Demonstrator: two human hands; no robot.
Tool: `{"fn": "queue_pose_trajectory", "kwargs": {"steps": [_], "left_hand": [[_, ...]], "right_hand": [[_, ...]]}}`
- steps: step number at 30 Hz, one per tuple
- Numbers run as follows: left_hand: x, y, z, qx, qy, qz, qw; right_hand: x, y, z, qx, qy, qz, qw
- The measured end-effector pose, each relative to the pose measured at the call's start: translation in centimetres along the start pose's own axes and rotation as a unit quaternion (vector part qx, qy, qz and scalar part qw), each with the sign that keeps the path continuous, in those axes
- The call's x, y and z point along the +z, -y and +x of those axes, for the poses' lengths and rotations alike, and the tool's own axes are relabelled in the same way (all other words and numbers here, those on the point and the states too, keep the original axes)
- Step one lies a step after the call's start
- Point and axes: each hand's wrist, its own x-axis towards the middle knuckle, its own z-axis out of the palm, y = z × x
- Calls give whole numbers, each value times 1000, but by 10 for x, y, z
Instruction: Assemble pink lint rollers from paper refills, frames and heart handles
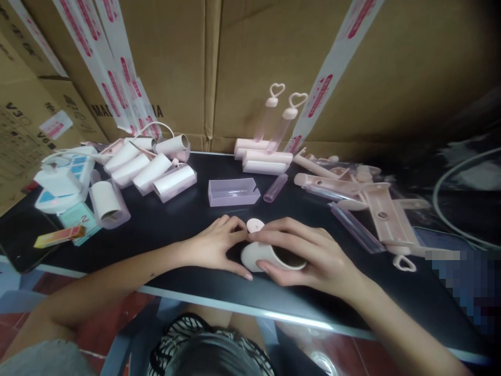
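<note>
My right hand [309,256] is curled round a small pale pink cup-shaped part [260,256] lying on its side on the black table [164,224], near the front edge. My left hand [219,245] touches the same part from the left, its fingertips pinched on a small round pink cap [255,225] at the part's top. Both hands meet over the part, and its open mouth faces right under my right fingers.
Several white paper rolls [156,172] lie at the back left beside a power strip [62,183]. A clear purple tray [233,192] and a small tube [275,188] sit behind my hands. Pink handles and clear covers [376,209] pile up at right. Cardboard boxes [235,62] wall the back.
</note>
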Motion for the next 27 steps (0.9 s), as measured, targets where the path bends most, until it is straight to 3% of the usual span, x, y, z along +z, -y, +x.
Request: {"fn": "queue_pose_trajectory", "kwargs": {"steps": [5,11,15,17,18,21,23,25,27], "left_hand": [[-2,-2,1,2,1,-23,1000],[1,-13,0,-5,-85,-201,976],[0,-13,0,-19,-70,-220,973],[-1,-9,1,-38,-78,-209,974],[-1,-7,2,-49,-85,-204,974],[-3,0,5,-66,-105,-199,972],[-3,3,7,-71,-113,-204,970],[-3,3,8,-79,-119,-208,968],[-2,2,8,-87,-125,-213,965]], "right_hand": [[7,5,4,-15,14,-16,1000],[5,2,6,49,96,81,991],[-4,-3,1,180,91,284,937],[-4,-7,0,228,69,334,912],[-3,-9,0,235,52,330,913],[1,-18,1,219,-14,206,954],[3,-25,0,191,30,109,975],[5,-34,-2,157,117,66,978],[9,-42,-4,138,155,55,977]]}}
